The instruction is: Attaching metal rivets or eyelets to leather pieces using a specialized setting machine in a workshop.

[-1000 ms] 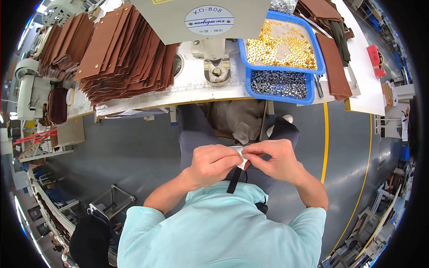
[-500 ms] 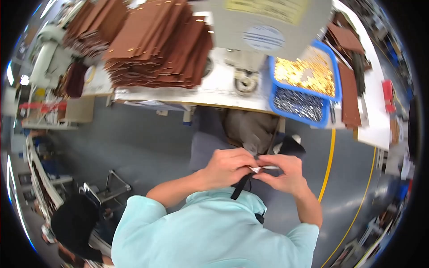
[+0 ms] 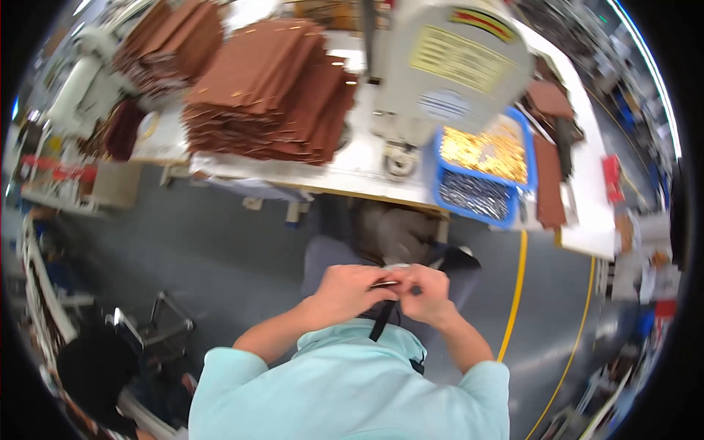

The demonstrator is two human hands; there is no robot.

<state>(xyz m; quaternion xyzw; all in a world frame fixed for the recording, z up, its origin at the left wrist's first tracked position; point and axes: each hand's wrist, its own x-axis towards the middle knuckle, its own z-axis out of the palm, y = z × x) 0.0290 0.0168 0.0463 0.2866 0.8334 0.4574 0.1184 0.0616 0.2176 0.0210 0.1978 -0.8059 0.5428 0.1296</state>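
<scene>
Mint-green cloth shirt (image 3: 352, 389) on me, both hands together just in front of my waist, over my lap. Left hand (image 3: 343, 290): thumb and fingers pinched on a small thin dark piece (image 3: 383, 284), too blurred to identify. Right hand (image 3: 427, 295): touching the left, fingers curled tight around something with a dark round end (image 3: 416, 290); can't tell whether it's the same piece. Ahead, white worktable (image 3: 359, 172) carries a tall stack of brown leather-like panels (image 3: 264, 95), a pale grey machine (image 3: 455, 66), and two blue plastic trays (image 3: 533, 155), the upper with shiny gold-coloured bits (image 3: 480, 155), the lower with dark silvery bits (image 3: 477, 196).
</scene>
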